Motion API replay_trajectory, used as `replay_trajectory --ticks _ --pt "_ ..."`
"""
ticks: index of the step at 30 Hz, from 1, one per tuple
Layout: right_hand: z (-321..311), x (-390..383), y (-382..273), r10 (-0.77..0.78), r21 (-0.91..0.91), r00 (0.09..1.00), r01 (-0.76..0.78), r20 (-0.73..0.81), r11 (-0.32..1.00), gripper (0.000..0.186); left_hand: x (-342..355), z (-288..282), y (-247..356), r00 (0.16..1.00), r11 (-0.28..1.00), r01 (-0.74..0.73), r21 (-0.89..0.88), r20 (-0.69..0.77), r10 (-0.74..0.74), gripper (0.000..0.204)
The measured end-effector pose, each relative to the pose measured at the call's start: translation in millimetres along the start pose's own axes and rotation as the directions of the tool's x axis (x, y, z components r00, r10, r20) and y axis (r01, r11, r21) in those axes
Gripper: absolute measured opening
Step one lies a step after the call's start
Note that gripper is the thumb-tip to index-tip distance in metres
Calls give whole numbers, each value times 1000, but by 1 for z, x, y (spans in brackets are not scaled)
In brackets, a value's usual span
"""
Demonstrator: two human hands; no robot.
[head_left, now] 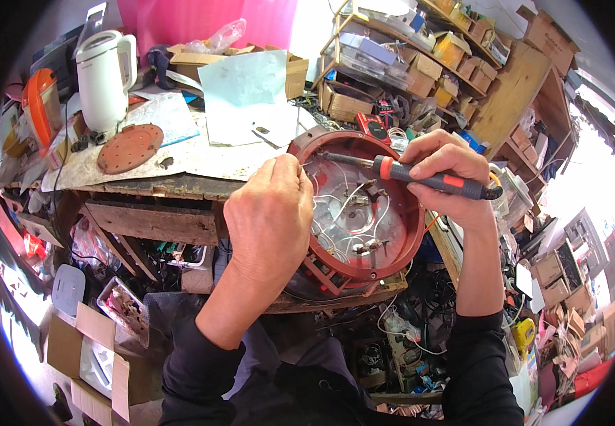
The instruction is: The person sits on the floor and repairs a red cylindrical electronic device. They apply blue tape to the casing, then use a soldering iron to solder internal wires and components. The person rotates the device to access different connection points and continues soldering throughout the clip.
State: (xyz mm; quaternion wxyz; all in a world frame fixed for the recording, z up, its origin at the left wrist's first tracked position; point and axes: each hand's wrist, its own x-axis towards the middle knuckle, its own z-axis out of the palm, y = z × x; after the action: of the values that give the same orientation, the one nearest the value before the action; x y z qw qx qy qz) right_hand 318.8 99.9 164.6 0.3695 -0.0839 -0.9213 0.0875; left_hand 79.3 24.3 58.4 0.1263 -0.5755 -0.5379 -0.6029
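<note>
Red-brown plastic rings the work: a round appliance base lies upturned on the edge of the wooden bench, its white wiring exposed, directly beneath both our hands.

Our left hand rests on the near-left rim of the base, fingers curled and pinched at the rim; whether it grips a wire there we cannot tell, since the knuckles hide the fingertips. Our right hand is wrapped firmly around the dark handle of a soldering iron with orange bands, held nearly level, its metal tip reaching over to the far-left part of the rim, just beyond our left fingertips.

To do this well, we judge that the left hand should keep the base from rocking on the bench edge, while the right brings the tip down only on the joint and away from the thin white leads and the plastic wall. Keeping our left fingers clear of the hot shaft matters, since the two sit close.

Beyond our left hand lie a perforated brown disc and a white electric kettle; beyond our right, shelves of cardboard boxes.
</note>
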Motion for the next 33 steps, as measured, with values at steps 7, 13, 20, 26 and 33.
replay_trajectory --ticks 7,13,20,26,33 --pt "0 0 2 -27 -35 1000 27 0 999 27 0 0 0 1000 1000 -2 -7 0 2 12" --pt "-1 -1 2 -32 -42 999 32 3 999 27 -1 -1 -2 999 1000 -5 31 36 4 12" --pt "-2 -3 0 19 14 1000 -19 5 1000 24 -1 -1 -3 999 998 -26 50 36 24 12" --pt "-2 -5 1 22 5 1000 -22 -2 1000 25 -2 0 -2 1000 999 -21 45 24 20 12" --pt "-2 -6 1 18 7 1000 -18 -2 1000 25 -1 0 -1 1000 1000 7 -8 16 -7 12"
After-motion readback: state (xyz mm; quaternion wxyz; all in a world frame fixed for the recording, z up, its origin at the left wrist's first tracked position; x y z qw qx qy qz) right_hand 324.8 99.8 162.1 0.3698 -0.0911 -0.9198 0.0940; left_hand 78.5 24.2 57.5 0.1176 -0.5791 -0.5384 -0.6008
